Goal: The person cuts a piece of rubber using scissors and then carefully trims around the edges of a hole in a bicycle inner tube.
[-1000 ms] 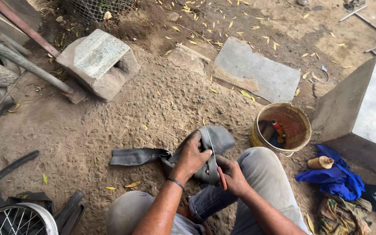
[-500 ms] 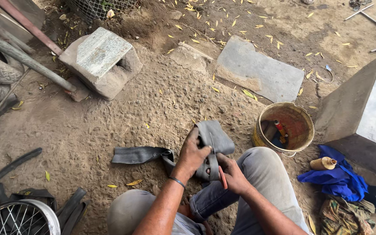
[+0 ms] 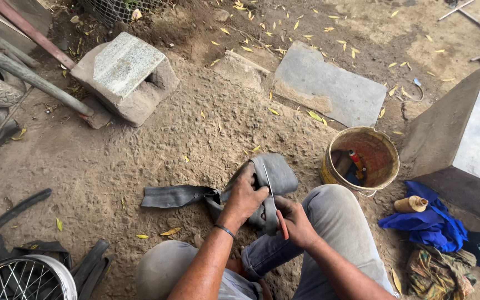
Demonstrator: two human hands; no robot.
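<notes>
Both hands' grip, inner tube (image 3: 273, 172) folded within

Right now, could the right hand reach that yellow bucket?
Probably yes. The yellow bucket stands just beyond the right knee with nothing between, but the right hand is busy holding a red-handled tool against the rubber tube.

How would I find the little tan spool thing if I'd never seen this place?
Start at the big grey concrete slab on the right side. Just below it a crumpled blue cloth lies on the dirt, beside the yellow bucket. The spool lies on its side on top of that cloth: it is the only small, pale tan cylinder there.
</notes>
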